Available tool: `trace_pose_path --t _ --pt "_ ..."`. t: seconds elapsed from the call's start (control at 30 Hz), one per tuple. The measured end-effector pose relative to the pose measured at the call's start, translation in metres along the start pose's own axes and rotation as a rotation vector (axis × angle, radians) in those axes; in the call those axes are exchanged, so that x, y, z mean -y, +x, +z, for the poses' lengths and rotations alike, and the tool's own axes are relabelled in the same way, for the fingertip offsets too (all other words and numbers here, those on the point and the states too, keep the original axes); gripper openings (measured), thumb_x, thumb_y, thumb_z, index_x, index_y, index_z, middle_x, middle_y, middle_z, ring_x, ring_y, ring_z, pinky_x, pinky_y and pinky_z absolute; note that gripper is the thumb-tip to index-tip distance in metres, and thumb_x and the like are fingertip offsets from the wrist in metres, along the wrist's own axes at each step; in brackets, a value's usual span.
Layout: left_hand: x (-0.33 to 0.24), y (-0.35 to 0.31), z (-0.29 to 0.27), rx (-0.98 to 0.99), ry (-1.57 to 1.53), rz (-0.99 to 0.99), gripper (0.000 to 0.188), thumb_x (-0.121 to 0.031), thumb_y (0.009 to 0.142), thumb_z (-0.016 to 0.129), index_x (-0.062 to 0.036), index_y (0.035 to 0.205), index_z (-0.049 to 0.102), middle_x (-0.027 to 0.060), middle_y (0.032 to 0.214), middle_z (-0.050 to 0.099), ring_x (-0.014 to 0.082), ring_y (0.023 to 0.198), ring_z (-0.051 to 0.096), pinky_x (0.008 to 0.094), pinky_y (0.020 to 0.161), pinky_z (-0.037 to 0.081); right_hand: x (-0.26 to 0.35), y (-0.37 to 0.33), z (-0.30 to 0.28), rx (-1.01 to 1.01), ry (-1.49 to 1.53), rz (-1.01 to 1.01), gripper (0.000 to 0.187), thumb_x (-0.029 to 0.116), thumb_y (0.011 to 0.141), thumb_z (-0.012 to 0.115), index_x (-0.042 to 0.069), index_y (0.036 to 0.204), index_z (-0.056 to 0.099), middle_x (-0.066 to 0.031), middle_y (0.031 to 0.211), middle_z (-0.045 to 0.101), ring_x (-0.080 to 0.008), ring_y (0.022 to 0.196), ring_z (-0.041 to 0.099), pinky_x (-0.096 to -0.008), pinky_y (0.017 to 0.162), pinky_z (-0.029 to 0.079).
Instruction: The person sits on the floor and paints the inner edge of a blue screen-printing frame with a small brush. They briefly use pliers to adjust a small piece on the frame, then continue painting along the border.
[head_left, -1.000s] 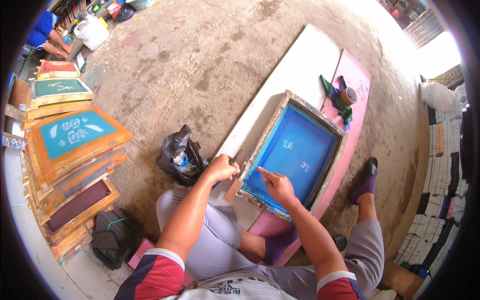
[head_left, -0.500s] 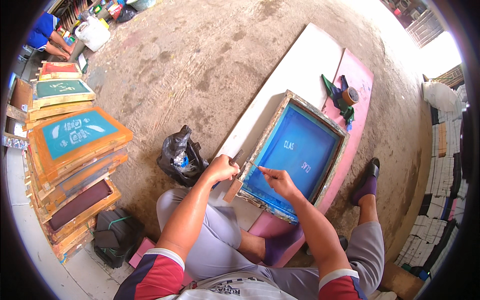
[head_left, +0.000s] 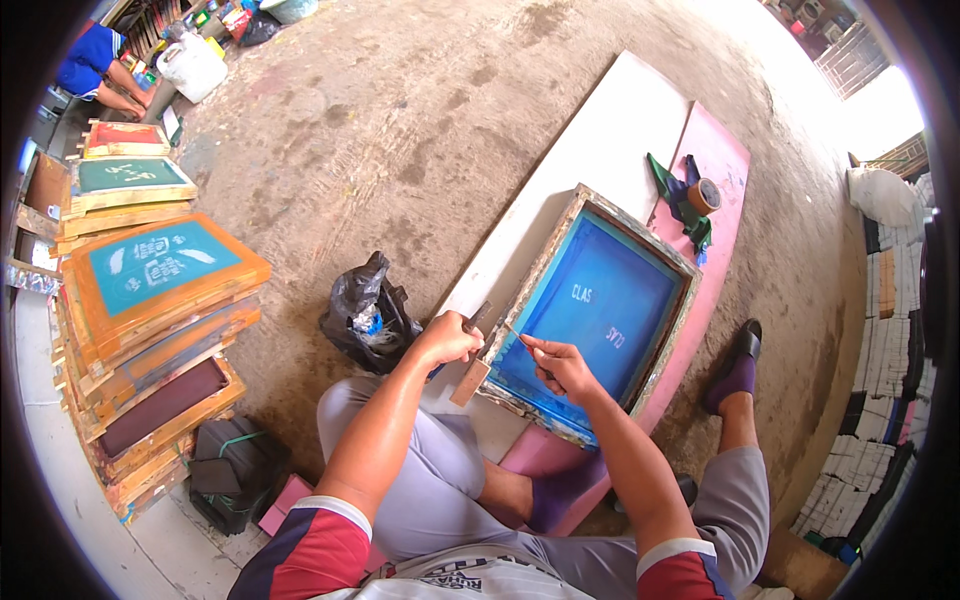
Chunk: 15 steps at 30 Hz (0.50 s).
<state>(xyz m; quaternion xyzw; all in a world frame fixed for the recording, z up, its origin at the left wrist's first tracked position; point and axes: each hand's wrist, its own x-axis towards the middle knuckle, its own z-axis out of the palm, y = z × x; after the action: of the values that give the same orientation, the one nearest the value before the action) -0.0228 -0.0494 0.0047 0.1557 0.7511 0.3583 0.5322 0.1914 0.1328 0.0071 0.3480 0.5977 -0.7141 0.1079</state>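
Observation:
A silk screen frame (head_left: 540, 262) with blue mesh and pale lettering lies tilted across a white and pink board in front of me. At its near left edge, my left hand (head_left: 452, 340) is closed round a short wooden squeegee (head_left: 470, 382), brown at its lower end and dark at the top. My right hand (head_left: 560, 366), above the mesh's left part, pinches a thin stick (head_left: 513, 331). The stick's tip points at the frame's left rail beside the squeegee; whether it touches cannot be made out.
Stacked screen frames (head_left: 165, 270) stand at the left, with a dark container (head_left: 235, 470) below. A black plastic bag (head_left: 370, 310) sits by my knee. A brown cup (head_left: 704, 195) rests on green and dark cloths. Another person's legs (head_left: 120, 85) show far left; stacked white material (head_left: 870, 380) lines the right.
My right hand has shifted slightly, its fingers curling a little differently round the stick. The left hand keeps its grip on the squeegee. The whole view has drifted slightly.

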Motion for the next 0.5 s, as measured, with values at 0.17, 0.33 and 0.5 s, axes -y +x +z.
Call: trace_pose_path --t 0.17,0.33,0.5 --pt "0.006 0.0 -0.002 0.005 -0.019 -0.003 0.02 -0.011 0.085 0.076 0.0034 0.099 0.077 0.0104 0.083 0.077 0.0152 0.062 0.069 0.0331 0.062 0.056 -0.027 0.012 0.014 -0.289 -0.855 -0.77 0.041 0.021 0.111 0.058 0.017 0.152 0.062 -0.0062 0.079 0.065 -0.0127 0.057 0.058 -0.03 0.05 0.047" --pt "0.003 0.0 -0.001 0.019 -0.013 0.007 0.023 -0.013 0.086 0.078 0.0045 0.1 0.076 0.0094 0.083 0.076 0.0144 0.062 0.067 0.0324 0.061 0.055 0.036 -0.008 0.017 -0.012 0.001 0.321 0.042 0.02 0.107 0.062 0.016 0.149 0.064 -0.0182 0.109 0.078 -0.028 0.097 0.077 -0.041 0.08 0.059" --pt "-0.004 -0.007 0.002 -0.027 -0.016 0.013 0.027 -0.016 0.087 0.08 0.0049 0.103 0.075 0.0096 0.083 0.076 0.0135 0.064 0.068 0.0328 0.062 0.056 0.023 -0.032 0.034 -0.288 -0.587 -0.186 0.036 0.022 0.107 0.064 0.017 0.143 0.069 -0.0122 0.084 0.073 -0.0232 0.075 0.07 -0.038 0.074 0.057"
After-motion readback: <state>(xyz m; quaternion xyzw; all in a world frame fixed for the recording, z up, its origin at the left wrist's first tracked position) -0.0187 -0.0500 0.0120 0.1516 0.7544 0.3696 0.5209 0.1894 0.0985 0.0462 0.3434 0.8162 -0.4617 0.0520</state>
